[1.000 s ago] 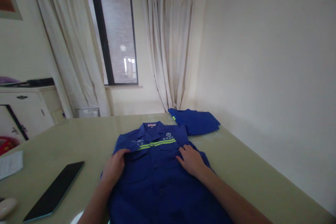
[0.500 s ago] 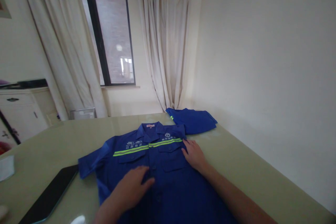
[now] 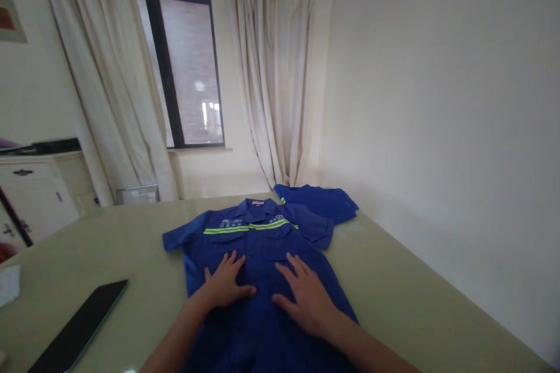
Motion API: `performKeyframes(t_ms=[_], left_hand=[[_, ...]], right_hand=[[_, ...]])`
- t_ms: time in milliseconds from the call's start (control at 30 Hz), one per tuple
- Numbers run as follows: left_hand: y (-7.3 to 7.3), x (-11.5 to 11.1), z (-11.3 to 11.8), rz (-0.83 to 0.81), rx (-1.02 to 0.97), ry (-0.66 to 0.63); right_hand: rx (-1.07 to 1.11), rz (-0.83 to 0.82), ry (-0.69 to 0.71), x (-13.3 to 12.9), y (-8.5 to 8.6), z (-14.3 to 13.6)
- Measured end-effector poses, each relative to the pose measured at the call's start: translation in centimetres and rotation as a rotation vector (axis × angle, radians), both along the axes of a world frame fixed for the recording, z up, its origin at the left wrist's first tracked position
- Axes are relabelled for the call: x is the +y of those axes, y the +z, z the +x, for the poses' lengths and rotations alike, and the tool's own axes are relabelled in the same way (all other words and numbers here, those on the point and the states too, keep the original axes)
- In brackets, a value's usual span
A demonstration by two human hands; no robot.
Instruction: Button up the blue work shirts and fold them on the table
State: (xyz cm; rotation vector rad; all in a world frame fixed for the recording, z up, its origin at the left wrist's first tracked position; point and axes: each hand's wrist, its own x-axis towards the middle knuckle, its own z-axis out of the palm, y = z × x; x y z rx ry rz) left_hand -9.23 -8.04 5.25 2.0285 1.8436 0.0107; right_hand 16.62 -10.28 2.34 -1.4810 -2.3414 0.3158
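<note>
A blue short-sleeved shirt (image 3: 258, 268) with a yellow-green reflective stripe across the chest lies front up, collar away from me, both sleeves spread outward. My left hand (image 3: 225, 284) rests on its left front below the pocket, fingers spread and holding nothing. On the right front lies my right hand (image 3: 306, 297), also with fingers apart and empty. The lower part of the shirt is partly hidden by my forearms.
Behind the right sleeve, a folded blue garment (image 3: 321, 201) lies at the far corner of the pale green table (image 3: 131, 245). A dark flat object (image 3: 81, 326) is at left, near a whitish item (image 3: 9, 284). A wall borders the right.
The shirt has shifted right and its right sleeve now lies spread out. My right hand has moved from the chest stripe down onto the shirt front; my left hand has moved slightly.
</note>
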Motion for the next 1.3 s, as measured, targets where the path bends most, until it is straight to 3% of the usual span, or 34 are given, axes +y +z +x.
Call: performKeyframes(t_ms=[67, 133, 200, 300, 367, 433, 500, 567, 667, 733, 833, 933, 1067, 1200, 1300], left_hand=[[-0.7, 1.3, -0.5, 0.076, -0.015, -0.004], [-1.6, 1.5, -1.5, 0.146, -0.025, -0.032], [-2.5, 0.8, -3.3, 0.183, -0.038, -0.089], [-3.0, -1.4, -7.7, 0.171, -0.065, -0.171], [-2.5, -3.1, -11.2, 0.139, -0.038, -0.153], [-1.3, -4.9, -13.9, 0.107, 0.080, -0.043], [0.4, -6.4, -14.7, 0.096, 0.246, 0.078], [2.3, -7.6, -13.0, 0.128, 0.349, 0.112], [4.3, -9.0, -6.9, 0.245, 0.260, -0.005], [4.5, -9.6, -2.4, 0.252, 0.131, -0.122], [2.9, -9.3, 1.7, 0.206, 0.001, -0.228], [0.2, -7.0, 2.3, 0.116, -0.021, -0.239], [-2.7, -2.7, 1.4, 0.168, -0.004, -0.168], [-3.7, -0.5, 0.9, 0.427, 0.001, -0.097], [-3.7, -1.3, 0.6, 0.568, 0.003, -0.032]], right_hand=[[-0.027, -0.065, 0.026, -0.8, -0.7, -1.3], [-0.042, -0.072, 0.034, -0.1, -0.8, -1.3], [-0.055, -0.067, 0.058, 1.5, -0.4, -0.7], [-0.069, -0.061, 0.113, 3.6, 0.0, 0.2], [-0.067, -0.042, 0.149, 4.5, 0.0, 0.4], [-0.060, -0.007, 0.173, 5.0, -0.1, 0.3], [-0.047, 0.049, 0.172, 5.4, -0.2, 0.1], [-0.039, 0.138, 0.160, 5.6, 0.0, -0.3], [-0.050, 0.271, 0.152, 5.2, 1.1, -1.3], [-0.028, 0.284, 0.156, 4.2, 2.1, -2.2], [0.033, 0.098, 0.269, 1.9, 3.3, -3.6], [-0.022, -0.087, 0.387, -0.4, 3.8, -4.4], [-0.074, -0.039, 0.271, -1.5, 3.0, -4.8], [-0.033, 0.005, 0.232, -1.1, 1.2, -4.3], [0.001, 0.010, 0.238, -0.8, -0.3, -3.7]])
